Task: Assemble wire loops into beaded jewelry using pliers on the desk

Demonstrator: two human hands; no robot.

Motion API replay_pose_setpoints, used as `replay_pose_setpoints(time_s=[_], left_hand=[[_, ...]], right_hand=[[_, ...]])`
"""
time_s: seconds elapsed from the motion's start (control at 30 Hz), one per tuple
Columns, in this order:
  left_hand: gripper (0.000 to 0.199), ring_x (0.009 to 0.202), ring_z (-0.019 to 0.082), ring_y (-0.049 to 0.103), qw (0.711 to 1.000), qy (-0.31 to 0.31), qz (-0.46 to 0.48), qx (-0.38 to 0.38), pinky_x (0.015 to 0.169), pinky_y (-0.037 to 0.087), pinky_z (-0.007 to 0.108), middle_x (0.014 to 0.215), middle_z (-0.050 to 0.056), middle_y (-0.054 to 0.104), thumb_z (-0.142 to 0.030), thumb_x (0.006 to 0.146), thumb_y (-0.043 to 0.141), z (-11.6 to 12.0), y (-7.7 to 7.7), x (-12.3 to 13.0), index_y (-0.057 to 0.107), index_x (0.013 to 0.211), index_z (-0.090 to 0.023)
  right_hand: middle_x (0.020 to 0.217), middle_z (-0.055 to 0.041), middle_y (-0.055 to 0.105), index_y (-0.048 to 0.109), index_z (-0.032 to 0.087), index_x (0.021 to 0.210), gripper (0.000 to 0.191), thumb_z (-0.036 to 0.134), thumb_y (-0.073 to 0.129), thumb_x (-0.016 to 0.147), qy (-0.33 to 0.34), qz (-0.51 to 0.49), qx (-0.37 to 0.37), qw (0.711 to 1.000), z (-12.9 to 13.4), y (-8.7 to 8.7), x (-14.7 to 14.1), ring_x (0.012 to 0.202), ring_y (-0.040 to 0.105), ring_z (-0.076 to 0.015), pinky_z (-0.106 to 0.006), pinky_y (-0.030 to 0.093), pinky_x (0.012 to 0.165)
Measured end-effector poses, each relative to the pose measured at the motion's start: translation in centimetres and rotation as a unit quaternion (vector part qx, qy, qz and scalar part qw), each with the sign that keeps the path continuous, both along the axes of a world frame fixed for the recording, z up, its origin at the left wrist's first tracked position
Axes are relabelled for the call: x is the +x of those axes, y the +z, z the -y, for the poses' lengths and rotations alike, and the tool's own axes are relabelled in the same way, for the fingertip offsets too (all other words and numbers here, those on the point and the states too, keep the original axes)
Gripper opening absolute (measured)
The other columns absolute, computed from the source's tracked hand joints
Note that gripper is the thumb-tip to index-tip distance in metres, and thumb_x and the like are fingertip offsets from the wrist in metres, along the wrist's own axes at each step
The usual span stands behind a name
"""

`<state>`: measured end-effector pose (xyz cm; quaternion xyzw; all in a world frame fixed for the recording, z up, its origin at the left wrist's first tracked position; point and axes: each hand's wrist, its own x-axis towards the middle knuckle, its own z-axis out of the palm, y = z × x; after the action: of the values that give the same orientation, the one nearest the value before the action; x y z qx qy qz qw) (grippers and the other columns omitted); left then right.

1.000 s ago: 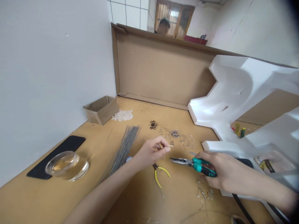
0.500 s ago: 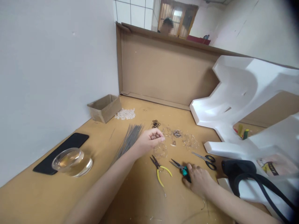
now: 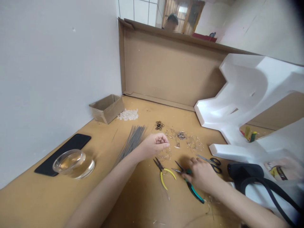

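Note:
My left hand (image 3: 156, 145) is closed in a pinch above the middle of the table. Whatever sits between its fingertips is too small to make out; thin wire loops (image 3: 165, 154) show just below it. My right hand (image 3: 200, 173) is wrapped around green-and-black needle-nose pliers (image 3: 195, 192), whose jaws are spread and point left. One handle extends toward me, while the other is mostly hidden under my fingers. Between my hands lie yellow-handled pliers (image 3: 163, 179). Scissors (image 3: 215, 161) with black handles rest beyond my right hand.
Grey wires (image 3: 130, 142) lie in a bundle left of centre. Black rings (image 3: 159, 125) and tangled wire pieces (image 3: 181, 135) sit farther back. Clear beads (image 3: 128, 114) are heaped beside a cardboard box (image 3: 106, 110). A glass bowl (image 3: 73, 166) overlaps a black phone (image 3: 77, 139). White foam (image 3: 237, 91) borders the right.
My right hand has shifted slightly up and taken hold of the green pliers, whose jaws and handles have spread apart. My left hand keeps its pinch, almost unmoved.

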<state>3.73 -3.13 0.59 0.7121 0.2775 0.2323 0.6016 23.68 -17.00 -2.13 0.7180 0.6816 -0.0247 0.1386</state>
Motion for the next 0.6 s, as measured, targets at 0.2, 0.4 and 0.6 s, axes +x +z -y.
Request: replay_pose_setpoints(time_s=[0.2,0.4,0.6], left_hand=[[0.01,0.059,0.009,0.042,0.991,-0.041,-0.073,0.102,0.054,0.033,0.02,0.063,-0.005,0.046,-0.026,0.074,0.052,0.4,-1.4,0.6,0.048,0.077,-0.017],[0.011,0.06,0.009,0.041,0.983,-0.047,-0.098,0.151,0.052,0.029,0.02,0.064,-0.006,0.044,-0.019,0.069,0.051,0.6,-1.3,1.0,0.039,0.071,-0.018],[0.013,0.065,0.011,0.05,0.986,-0.058,-0.095,0.122,0.056,0.035,0.021,0.073,-0.004,0.054,-0.022,0.073,0.05,0.6,-1.4,1.2,0.044,0.083,-0.019]], right_hand=[[0.087,-0.0028,0.061,0.06,0.023,0.102,0.022,0.032,0.053,0.083,0.058,-0.331,0.175,0.925,-4.1,5.5,-2.6,0.065,0.056,-0.0119,-0.025,0.044,0.063],[0.067,0.0015,0.055,0.065,0.02,0.078,0.009,0.025,0.058,0.08,0.039,-0.47,0.178,0.864,-5.5,3.9,-4.4,0.057,0.048,-0.0095,-0.021,0.039,0.053],[0.072,0.0012,0.056,0.063,0.02,0.089,0.013,0.022,0.062,0.076,0.012,-0.508,0.208,0.836,-5.9,2.5,-3.6,0.059,0.049,-0.01,-0.021,0.041,0.056]])
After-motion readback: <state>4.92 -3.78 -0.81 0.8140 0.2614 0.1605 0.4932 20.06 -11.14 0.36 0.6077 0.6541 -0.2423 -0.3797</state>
